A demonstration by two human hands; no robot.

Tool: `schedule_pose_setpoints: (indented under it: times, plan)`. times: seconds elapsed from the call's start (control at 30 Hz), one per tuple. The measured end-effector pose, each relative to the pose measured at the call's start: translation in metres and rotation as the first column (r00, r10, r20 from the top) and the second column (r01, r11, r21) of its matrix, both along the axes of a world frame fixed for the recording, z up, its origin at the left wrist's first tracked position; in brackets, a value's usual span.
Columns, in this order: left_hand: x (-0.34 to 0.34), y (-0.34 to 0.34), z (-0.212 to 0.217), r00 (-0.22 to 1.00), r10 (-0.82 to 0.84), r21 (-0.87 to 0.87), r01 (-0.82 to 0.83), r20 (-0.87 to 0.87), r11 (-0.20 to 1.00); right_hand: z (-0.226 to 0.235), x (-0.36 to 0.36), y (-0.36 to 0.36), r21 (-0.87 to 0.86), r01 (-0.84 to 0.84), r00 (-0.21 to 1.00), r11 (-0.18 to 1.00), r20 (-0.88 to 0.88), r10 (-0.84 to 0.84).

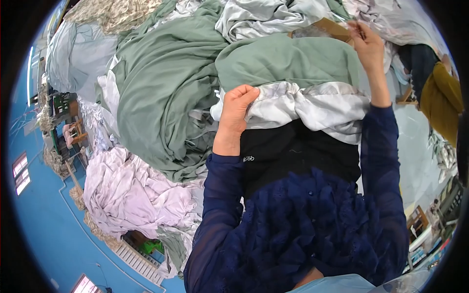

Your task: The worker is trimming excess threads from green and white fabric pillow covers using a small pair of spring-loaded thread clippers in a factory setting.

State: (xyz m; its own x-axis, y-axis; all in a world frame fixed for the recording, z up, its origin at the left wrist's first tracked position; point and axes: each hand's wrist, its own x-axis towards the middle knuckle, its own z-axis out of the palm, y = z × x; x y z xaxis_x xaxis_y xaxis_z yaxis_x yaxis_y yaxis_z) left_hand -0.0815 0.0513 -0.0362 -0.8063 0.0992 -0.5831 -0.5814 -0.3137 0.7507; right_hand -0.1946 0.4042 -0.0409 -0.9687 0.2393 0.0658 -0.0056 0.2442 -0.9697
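Across my lap lies a sage-green cloth point(288, 61), with a pale grey-white patterned fabric point(312, 105) showing along its near side. My left hand point(236, 107) is closed, thumb and fingers pinching the pale fabric where it meets the green. Raised at the far right corner of the green cloth is my right hand point(369, 46), its fingers drawn together and slightly blurred. What they hold, if anything, cannot be made out. Just left of those fingers, beyond the cloth, is a brown cardboard-like piece point(334, 30) with a greyish translucent patch beside it.
A large heap of green cloth point(163, 93) rises to my left, with pinkish-white fabric point(139, 188) below it. Pale fabric point(271, 17) is piled at the far side. At the far right a person in a mustard garment point(441, 95) sits near a wooden stool point(406, 96).
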Motion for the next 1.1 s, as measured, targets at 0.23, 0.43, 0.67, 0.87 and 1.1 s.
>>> schedule_pose_setpoints:
  times: [0.23, 0.43, 0.67, 0.87, 1.1]
  plan:
    - [-0.001, -0.004, 0.001, 1.0, -0.03, -0.028, 0.03, 0.002, 0.999, 0.035, 0.091, -0.096, 0.212, -0.425, 0.889, 0.88, -0.087, 0.45]
    - [-0.005, 0.0, 0.003, 0.998, -0.034, -0.008, 0.035, 0.051, 0.999, 0.01, 0.134, -0.13, 0.438, -0.6, 0.758, 0.669, 0.044, 0.651]
    - [-0.003, -0.003, 0.0, 0.999, -0.023, -0.02, 0.024, 0.034, 1.0, 0.025, 0.084, -0.072, 0.156, -0.168, 0.979, 0.973, -0.087, 0.183]
    - [-0.007, -0.001, 0.006, 0.999, -0.036, -0.022, 0.037, 0.038, 0.999, 0.015, 0.009, 0.013, 0.701, 0.15, 0.967, 0.697, -0.251, 0.043]
    - [-0.005, -0.014, 0.004, 1.0, 0.002, 0.048, -0.003, 0.015, 0.999, 0.015, 0.084, -0.085, -0.044, -0.656, 0.73, 0.754, 0.22, 0.647]
